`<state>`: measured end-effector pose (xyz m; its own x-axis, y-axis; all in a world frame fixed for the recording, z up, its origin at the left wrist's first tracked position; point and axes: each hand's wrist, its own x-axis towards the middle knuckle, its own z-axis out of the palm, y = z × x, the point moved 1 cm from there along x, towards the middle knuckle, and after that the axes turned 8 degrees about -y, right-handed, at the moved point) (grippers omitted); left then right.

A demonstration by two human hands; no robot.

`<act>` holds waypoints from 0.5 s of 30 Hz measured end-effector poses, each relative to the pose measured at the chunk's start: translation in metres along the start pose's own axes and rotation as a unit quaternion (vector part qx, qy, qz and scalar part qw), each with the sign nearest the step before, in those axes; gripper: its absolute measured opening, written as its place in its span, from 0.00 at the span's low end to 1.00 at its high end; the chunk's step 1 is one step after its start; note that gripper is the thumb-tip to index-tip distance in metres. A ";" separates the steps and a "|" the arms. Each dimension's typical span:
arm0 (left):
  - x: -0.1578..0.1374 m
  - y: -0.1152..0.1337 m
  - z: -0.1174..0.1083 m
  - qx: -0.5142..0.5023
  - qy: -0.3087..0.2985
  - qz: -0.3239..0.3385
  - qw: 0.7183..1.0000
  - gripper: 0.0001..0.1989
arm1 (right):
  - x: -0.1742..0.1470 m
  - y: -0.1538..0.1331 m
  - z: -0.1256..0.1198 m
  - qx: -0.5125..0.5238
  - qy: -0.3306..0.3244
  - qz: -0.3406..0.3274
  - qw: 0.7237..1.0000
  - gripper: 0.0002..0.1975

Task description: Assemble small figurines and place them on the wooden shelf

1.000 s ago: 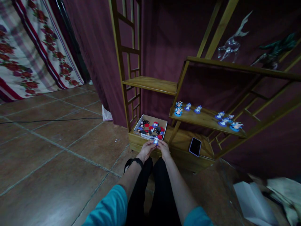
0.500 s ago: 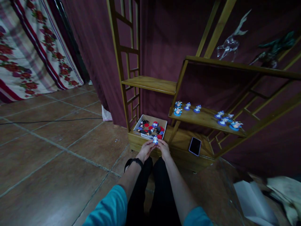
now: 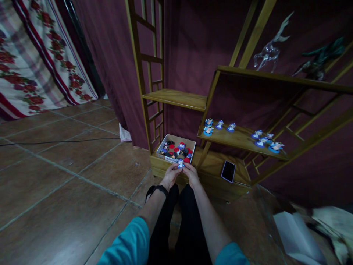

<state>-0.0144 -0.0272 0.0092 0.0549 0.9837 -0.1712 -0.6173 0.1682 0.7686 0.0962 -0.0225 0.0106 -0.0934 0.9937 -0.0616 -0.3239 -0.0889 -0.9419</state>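
Observation:
A small white and purple-blue figurine (image 3: 181, 163) stands upright between my fingertips. My left hand (image 3: 171, 175) grips it from the left side, and my right hand (image 3: 191, 173) grips it from the right. Just beyond them is an open cardboard box (image 3: 183, 138) with several figurines in it, some on red and some on dark bases. On the shelf board (image 3: 234, 140) to the right stand several similar figurines, among them a blue-based one (image 3: 208, 130) and a purple-based one (image 3: 231, 127).
A phone (image 3: 228, 171) lies on the low wooden ledge right of the box. Glass ornaments, one a clear deer-like figure (image 3: 267, 53), stand on the upper shelf. A wooden upright (image 3: 139, 73) rises left of the box. White packaging (image 3: 296, 235) lies on the floor at right.
The figurine has shifted very slightly left and down between my fingers. Both hands stay almost in place in front of the box.

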 end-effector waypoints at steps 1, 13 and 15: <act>0.000 0.000 0.000 0.001 0.000 0.004 1.000 0.17 | -0.001 -0.001 0.001 0.000 -0.002 0.000 1.000 0.21; 0.001 -0.001 -0.001 -0.028 -0.013 -0.015 0.999 0.13 | 0.003 0.005 -0.002 0.001 0.011 0.013 1.000 0.18; -0.001 0.000 0.000 -0.033 -0.008 -0.023 0.999 0.11 | 0.005 0.007 -0.003 0.005 0.021 0.012 1.000 0.18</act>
<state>-0.0149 -0.0277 0.0096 0.0969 0.9762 -0.1942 -0.6637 0.2087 0.7183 0.0967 -0.0179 0.0030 -0.0626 0.9932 -0.0980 -0.3316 -0.1134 -0.9366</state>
